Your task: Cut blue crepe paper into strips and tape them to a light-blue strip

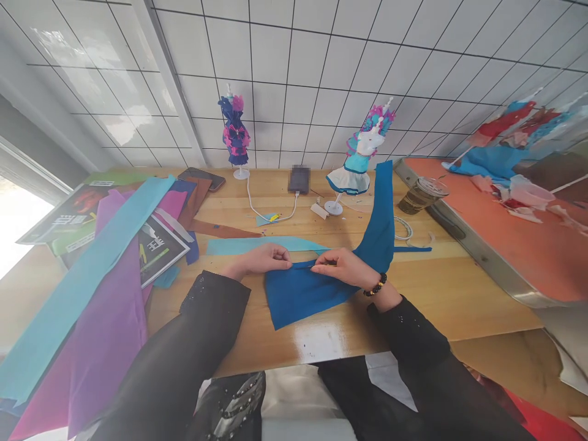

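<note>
A dark blue piece of cloth (303, 297) lies near the table's front edge, its long tail curving up to the right. At its top edge, my left hand (266, 258) is closed, thumb and forefinger pinching the cloth's corner. My right hand (346, 268), with a beaded bracelet on the wrist, pinches along the same edge a little to the right. Something thin may be between its fingertips, too small to make out. Just behind both hands runs a light blue strip (229, 246), partly hidden by my left hand.
Two small dressed doll stands, one purple (236, 135) and one turquoise and white (356, 171), stand by the tiled wall. A lidded cup (420, 195) is at right beside an orange-topped case (487, 226). Coloured cloths (105, 275) and printed packets (160, 245) pile up at left.
</note>
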Demonstrator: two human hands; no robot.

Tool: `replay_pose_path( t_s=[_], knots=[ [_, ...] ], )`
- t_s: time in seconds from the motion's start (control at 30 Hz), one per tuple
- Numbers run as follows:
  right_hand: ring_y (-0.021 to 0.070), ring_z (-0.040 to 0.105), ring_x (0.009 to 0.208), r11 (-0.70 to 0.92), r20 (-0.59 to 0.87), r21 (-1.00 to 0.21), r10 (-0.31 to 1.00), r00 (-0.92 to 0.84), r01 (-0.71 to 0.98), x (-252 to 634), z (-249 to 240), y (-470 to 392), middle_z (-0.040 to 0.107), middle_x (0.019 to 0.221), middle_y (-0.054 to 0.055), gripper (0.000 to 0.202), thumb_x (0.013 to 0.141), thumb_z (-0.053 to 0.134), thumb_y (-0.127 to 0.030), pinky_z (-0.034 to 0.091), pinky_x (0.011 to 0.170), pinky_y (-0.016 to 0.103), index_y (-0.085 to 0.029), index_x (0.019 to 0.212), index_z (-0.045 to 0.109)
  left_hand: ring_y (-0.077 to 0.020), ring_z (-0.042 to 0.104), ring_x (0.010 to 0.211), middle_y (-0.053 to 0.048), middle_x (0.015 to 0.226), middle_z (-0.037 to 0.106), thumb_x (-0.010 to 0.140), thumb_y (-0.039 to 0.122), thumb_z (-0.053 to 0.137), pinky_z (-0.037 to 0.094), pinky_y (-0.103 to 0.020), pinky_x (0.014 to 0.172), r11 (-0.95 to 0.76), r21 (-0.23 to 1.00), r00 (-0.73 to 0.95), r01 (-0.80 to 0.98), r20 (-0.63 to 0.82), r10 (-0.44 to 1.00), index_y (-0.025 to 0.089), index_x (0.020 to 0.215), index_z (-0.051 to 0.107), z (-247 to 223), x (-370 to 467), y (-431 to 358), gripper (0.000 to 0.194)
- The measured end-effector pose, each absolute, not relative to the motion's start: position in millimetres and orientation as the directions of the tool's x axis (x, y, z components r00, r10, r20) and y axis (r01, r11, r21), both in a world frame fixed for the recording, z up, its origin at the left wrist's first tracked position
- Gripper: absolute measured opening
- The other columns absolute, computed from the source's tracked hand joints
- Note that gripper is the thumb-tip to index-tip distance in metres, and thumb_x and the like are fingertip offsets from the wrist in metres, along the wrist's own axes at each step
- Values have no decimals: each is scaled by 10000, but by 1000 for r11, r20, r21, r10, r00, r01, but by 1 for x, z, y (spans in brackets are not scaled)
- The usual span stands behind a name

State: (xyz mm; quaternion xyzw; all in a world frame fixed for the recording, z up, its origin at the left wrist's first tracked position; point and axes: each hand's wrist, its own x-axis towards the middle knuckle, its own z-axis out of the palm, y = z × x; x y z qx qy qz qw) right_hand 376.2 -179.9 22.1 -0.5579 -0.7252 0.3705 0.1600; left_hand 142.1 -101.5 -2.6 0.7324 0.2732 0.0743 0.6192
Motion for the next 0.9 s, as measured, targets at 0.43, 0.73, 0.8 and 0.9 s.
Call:
replay_pose_path(
  t_s=[0.43,0.73,0.8,0.9],
  knots=[
    [144,502,622,116,-162,-701,935,-315,704,374,23,-183,637,699,31,446,753,497,-575,355,565,252,-166,766,673,-101,477,635,16,664,556,707,444,592,360,-226,591,-84,947,838,310,-231,494,162,738,616,3,141,-103,285],
    [122,465,586,116,-187,-667,930,-316,736,373,26,-184,618,683,12,444,758,488,-581,330,542,243,-176,772,670,-103,485,643,10,678,569,695,420,613,371,-220,594,-77,947,834,313,-235,500,164,718,611,8,141,-104,257],
    [128,476,598,125,-181,-665,929,-322,736,371,27,-183,623,689,16,446,757,488,-581,334,549,246,-176,780,674,-103,485,643,10,678,568,693,429,614,371,-220,594,-74,949,837,306,-231,496,164,720,611,8,141,-104,266],
    [136,491,617,138,-174,-657,929,-326,742,369,27,-181,632,703,21,451,757,484,-587,341,563,250,-177,774,672,-105,485,649,10,686,572,689,443,616,367,-219,596,-77,950,840,301,-226,493,167,730,618,9,140,-103,279]
  ],
)
